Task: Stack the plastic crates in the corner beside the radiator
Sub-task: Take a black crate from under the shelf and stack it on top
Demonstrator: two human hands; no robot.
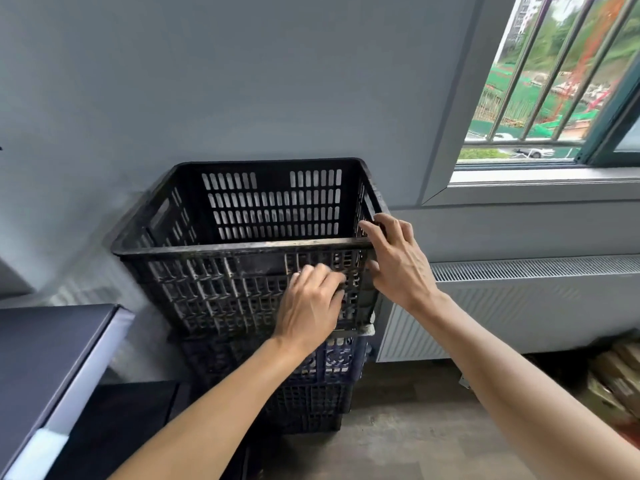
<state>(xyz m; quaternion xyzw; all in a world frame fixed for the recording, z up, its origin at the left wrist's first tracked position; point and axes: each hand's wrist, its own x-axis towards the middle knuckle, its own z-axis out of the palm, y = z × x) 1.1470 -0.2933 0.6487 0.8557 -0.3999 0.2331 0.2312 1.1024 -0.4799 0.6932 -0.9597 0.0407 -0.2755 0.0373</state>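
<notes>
A black slotted plastic crate point(221, 282) sits on top of a stack against the grey wall, empty inside. Under it a dark blue crate point(343, 358) and another black crate point(308, 407) stand on the floor. My left hand point(311, 306) lies against the top crate's near wall, its fingertips curled into the slots. My right hand point(394, 258) holds the crate's right front corner, fingers over the rim and thumb on the outside. The white radiator point(519, 306) runs along the wall just right of the stack.
A dark cabinet or tabletop point(45, 358) juts in at the left, close to the stack. A barred window point(554, 81) sits above the radiator. Cardboard boxes point(616, 382) lie on the floor at the far right. Wood-look floor point(408, 441) shows in front of the stack.
</notes>
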